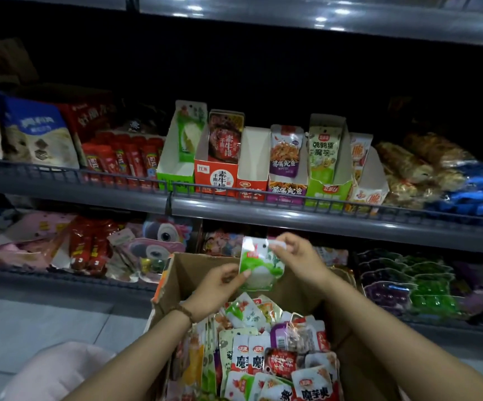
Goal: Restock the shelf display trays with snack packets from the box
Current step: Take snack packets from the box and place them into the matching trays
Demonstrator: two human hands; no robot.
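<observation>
Nearest me is the box (194, 267), an open cardboard carton, filled with a loose heap of packets (275, 351): white ones with red labels, a few green and white, one purple, one dark red. Above that heap, over the far end of the box, I hold one packet (259, 267) upright between both hands. My left hand (217, 287), with a bead bracelet (184, 312) at the wrist, pinches its lower left edge with thumb and fingertips. My right hand (298, 256) pinches its top right corner, fingers curled over the edge. The packet is small and glossy, white along the top with a punched hole and a red logo, green across the middle, with a pale white shape low on its face. Beyond it, on the shelf (292, 211) above, the trays stand side by side behind a low wire rail. The green tray (173, 176) holds a green and white packet standing at its back. The red tray (215, 178) next to it holds a dark red packet. The third tray (253, 157) shows its white inner walls. The purple tray (286, 192) holds a purple and white packet, the light green tray (328, 192) a pale green one, and the last tray (369, 195) an orange-printed one.
</observation>
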